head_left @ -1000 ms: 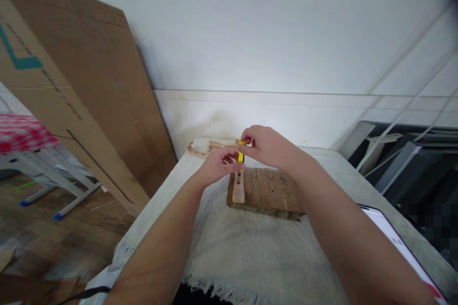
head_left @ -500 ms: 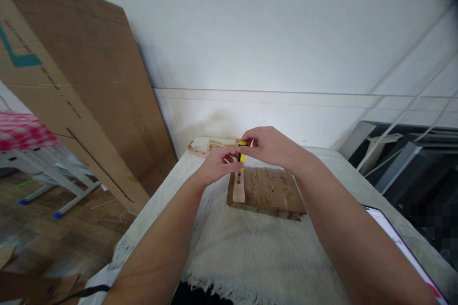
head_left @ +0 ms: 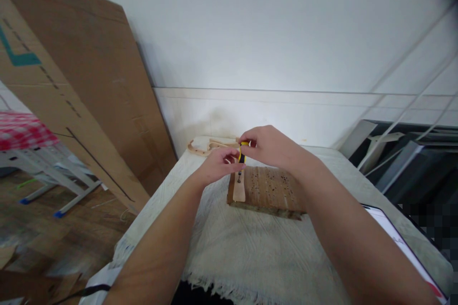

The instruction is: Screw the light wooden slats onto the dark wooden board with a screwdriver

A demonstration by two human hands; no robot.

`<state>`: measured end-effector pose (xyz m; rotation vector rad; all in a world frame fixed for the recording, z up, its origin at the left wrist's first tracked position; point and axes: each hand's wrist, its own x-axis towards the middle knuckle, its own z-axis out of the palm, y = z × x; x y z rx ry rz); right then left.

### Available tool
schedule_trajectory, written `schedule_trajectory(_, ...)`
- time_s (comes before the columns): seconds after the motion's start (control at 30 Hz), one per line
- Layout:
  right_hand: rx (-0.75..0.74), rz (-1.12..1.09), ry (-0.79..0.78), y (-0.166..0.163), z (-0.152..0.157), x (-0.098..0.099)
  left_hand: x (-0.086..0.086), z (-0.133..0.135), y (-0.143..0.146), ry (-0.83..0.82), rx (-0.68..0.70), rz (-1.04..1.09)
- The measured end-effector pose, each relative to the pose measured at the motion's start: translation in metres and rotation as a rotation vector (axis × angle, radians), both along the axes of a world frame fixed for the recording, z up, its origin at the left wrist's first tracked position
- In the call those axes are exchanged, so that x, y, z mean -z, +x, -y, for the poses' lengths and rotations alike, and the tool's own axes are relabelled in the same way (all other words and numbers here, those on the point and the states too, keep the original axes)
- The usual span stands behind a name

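A yellow-and-black handled screwdriver (head_left: 242, 156) stands nearly upright, its dark shaft pointing down at a light tan leather strip (head_left: 239, 193). My right hand (head_left: 266, 145) pinches the top of the handle. Lower down, the fingers of my left hand (head_left: 219, 166) close around the handle from the left. Beneath the strip lies a thick brown wooden board (head_left: 272, 190), its top dotted with many small holes. The tip meets the strip near a small dark spot; its exact shape is too small to make out.
Curled tan strips (head_left: 196, 148) lie at the table's back left. A phone or tablet (head_left: 397, 243) rests at the right, partly behind my forearm. Pale cloth (head_left: 222, 252) covers the table. A large cardboard box (head_left: 103, 86) leans at left; dark panels (head_left: 415, 162) stand right.
The screwdriver's handle has turned about its own axis: more black shows where yellow faced me before. Both hands stay nearly in place, and the strip and board have not visibly shifted.
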<state>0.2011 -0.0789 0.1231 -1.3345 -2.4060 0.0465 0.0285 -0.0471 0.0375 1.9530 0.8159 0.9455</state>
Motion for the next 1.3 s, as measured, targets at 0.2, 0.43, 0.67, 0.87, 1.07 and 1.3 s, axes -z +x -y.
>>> schedule_trajectory(0.2, 0.05, 0.029, 0.07, 0.0011, -0.0029, 0.003, 0.0015, -0.0024, -0.0012, -0.006, 0.041, -0.019)
schedule_trajectory(0.43, 0.031, -0.026, 0.008, 0.0015, -0.0006, 0.0014, 0.0019, -0.0026, -0.0012, -0.012, 0.054, -0.025)
schedule_trajectory(0.67, -0.012, -0.056, 0.057, 0.0002, -0.0032, 0.0042, 0.0016, -0.0033, -0.0028, -0.022, 0.079, -0.04)
schedule_trajectory(0.87, 0.034, -0.025, 0.071, 0.0001, -0.0046, 0.0039, 0.0028, -0.0048, -0.003, 0.013, 0.068, -0.092)
schedule_trajectory(1.07, -0.042, -0.035, 0.018, 0.0031, -0.0004, -0.0001, 0.0023, -0.0064, -0.0055, 0.035, 0.109, -0.138)
schedule_trajectory(1.3, 0.102, 0.021, 0.06, -0.0011, -0.0021, 0.0018, 0.0039, -0.0051, -0.0036, -0.007, -0.027, -0.075)
